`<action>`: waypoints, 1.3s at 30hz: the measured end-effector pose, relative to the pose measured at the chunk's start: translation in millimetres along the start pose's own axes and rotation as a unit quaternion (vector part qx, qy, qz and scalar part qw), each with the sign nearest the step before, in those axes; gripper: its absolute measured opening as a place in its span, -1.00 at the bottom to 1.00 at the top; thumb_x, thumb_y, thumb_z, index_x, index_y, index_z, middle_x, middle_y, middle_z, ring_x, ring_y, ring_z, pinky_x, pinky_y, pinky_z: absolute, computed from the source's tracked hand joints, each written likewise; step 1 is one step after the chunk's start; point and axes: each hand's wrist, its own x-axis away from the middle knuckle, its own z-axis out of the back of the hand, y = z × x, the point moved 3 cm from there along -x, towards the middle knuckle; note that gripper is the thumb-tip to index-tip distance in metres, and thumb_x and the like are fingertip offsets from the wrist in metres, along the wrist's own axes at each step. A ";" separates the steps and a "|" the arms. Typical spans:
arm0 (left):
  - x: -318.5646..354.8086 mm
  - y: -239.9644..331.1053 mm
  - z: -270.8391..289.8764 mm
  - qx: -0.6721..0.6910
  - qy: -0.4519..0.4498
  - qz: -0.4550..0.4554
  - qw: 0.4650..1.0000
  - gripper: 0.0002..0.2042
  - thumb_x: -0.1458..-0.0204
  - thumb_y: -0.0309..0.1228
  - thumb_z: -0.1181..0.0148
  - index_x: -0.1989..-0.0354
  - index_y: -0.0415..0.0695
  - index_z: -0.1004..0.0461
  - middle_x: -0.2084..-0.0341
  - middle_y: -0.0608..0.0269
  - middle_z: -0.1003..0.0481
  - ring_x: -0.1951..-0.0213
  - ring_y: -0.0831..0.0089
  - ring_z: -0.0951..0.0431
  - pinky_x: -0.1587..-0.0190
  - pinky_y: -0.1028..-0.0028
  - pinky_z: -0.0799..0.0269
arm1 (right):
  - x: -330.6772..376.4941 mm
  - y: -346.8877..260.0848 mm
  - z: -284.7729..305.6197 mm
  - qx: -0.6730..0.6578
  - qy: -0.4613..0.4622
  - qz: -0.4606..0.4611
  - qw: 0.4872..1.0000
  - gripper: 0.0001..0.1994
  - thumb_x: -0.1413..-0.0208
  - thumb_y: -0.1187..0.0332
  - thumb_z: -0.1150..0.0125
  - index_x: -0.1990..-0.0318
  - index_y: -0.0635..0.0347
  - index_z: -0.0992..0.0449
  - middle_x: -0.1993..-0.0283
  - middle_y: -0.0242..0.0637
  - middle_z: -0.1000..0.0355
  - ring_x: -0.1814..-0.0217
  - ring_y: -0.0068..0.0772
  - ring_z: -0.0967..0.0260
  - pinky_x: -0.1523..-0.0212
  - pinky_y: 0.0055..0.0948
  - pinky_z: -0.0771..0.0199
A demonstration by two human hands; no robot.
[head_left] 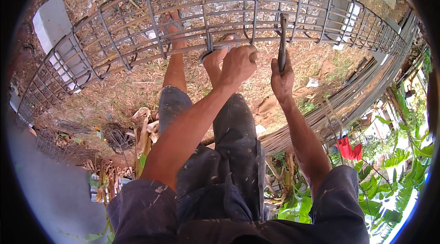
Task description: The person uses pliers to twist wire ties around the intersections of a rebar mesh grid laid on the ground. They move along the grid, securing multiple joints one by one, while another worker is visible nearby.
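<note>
Here left hand (238,63) grips rebar cage (137,28), right hand (282,79) w/ tying tool (283,37).

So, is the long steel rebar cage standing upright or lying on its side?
Lying on its side. The rebar cage stretches horizontally across the ground, and the left hand and right hand, gripping a metal tool, work at it.

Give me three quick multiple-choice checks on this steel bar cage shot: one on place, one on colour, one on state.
1. Where is the left hand?
A. on the steel bar cage
B. on the knee
C. in a pocket

2. What colour is the cloth at lower right?
A. blue
B. red
C. white

3. How is the right hand?
A. open and empty
B. flat on the ground
C. closed on a metal tool

A: its fingers sit on a cage bar. B: it is plainly red. C: the tool rises from the fist.
</note>
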 end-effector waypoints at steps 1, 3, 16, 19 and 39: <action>16.2 -12.3 -17.6 0.037 0.043 -0.084 0.995 -0.89 -0.03 -0.45 -0.11 0.38 -0.22 -0.51 0.56 -0.13 -0.50 0.43 -0.06 -0.53 0.30 0.13 -0.39 | -10.3 5.6 2.5 0.047 0.043 0.015 0.998 -0.41 -0.15 0.19 -0.08 -0.29 0.23 -0.12 0.07 0.12 -0.37 0.08 0.04 -0.39 0.12 -0.08 -0.36; 46.3 -36.1 -26.1 0.047 0.088 -0.036 0.994 -0.84 -0.10 -0.41 -0.06 0.35 -0.26 -0.48 0.49 -0.15 -0.49 0.37 -0.05 -0.52 0.28 0.16 -0.36 | -28.5 2.4 5.3 0.078 0.121 0.056 0.988 -0.33 -0.11 0.14 -0.15 -0.31 0.19 -0.07 0.07 0.05 -0.32 0.11 0.08 -0.35 0.13 -0.09 -0.36; 69.2 -30.1 22.9 0.298 0.237 0.052 0.923 -0.74 -0.26 -0.29 0.09 0.32 -0.25 -0.38 0.49 0.28 -0.36 0.40 0.54 -0.29 0.31 0.49 -0.23 | 15.1 -34.6 -44.9 -0.070 -0.069 0.095 0.991 -0.61 -0.17 0.22 -0.07 -0.06 0.30 -0.37 0.15 -0.04 -0.38 0.10 -0.12 -0.31 0.06 -0.26 -0.30; 71.9 -15.5 10.0 0.401 0.252 0.075 0.878 -0.72 -0.27 -0.27 0.08 0.24 -0.26 -0.42 0.39 0.30 -0.41 0.34 0.55 -0.31 0.22 0.50 -0.26 | 74.1 -69.9 -52.6 -0.337 -0.324 -0.074 0.881 -0.73 -0.28 0.26 0.02 0.16 0.33 -0.47 0.47 -0.37 -0.40 0.40 -0.63 -0.30 0.32 -0.60 -0.32; 114.3 -45.8 45.9 0.514 0.272 0.196 0.790 -0.73 -0.29 -0.31 0.25 0.17 -0.25 -0.33 0.39 0.13 -0.49 0.34 0.35 -0.49 0.22 0.40 -0.37 | 118.0 -101.6 -65.2 -0.180 -0.075 0.115 0.974 -0.87 -0.12 0.46 -0.14 0.26 0.31 -0.56 0.44 -0.34 -0.48 0.51 -0.70 -0.28 0.47 -0.59 -0.32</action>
